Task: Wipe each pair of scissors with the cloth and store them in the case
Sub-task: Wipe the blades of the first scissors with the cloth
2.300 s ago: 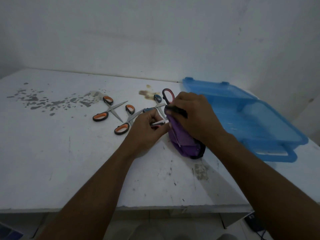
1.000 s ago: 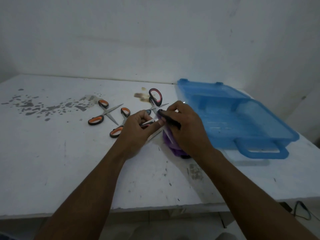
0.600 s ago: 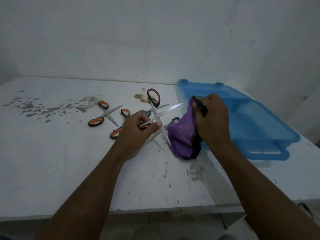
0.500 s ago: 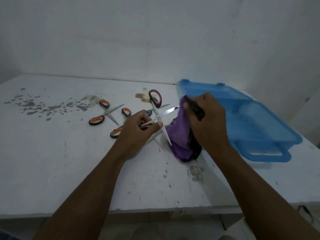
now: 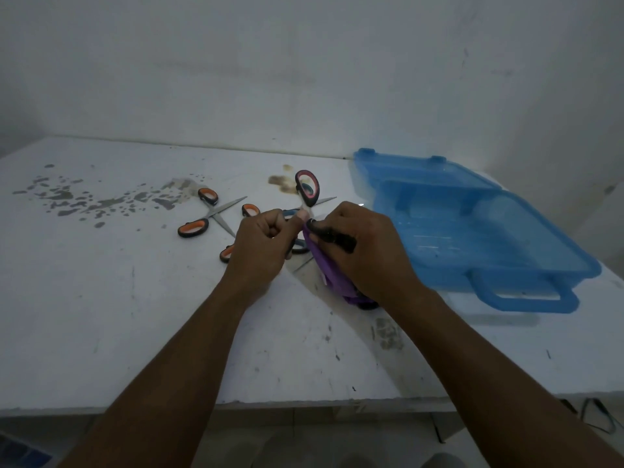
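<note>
My left hand (image 5: 261,244) grips a pair of red-handled scissors (image 5: 308,187) above the white table (image 5: 101,298), one handle loop sticking up beyond the fingers. My right hand (image 5: 364,251) holds a purple cloth with a black edge (image 5: 329,271) pressed around the scissors' blades, which the cloth and hand hide. One orange-handled pair of scissors (image 5: 202,219) lies open on the table to the left. Another orange-handled pair (image 5: 250,211) lies partly behind my left hand. A blue-handled pair (image 5: 299,246) lies between my hands. The blue plastic case (image 5: 472,228) sits open on the right.
Dark stains (image 5: 101,201) mark the table's far left and a brown stain (image 5: 280,180) lies near the wall. The case's handle (image 5: 526,298) points toward the table's front edge. Cables (image 5: 597,413) hang below the table's right end. A white wall stands close behind.
My right hand has come back from near the case toward my left hand, and the cloth now covers the blades that showed bare half a second ago.
</note>
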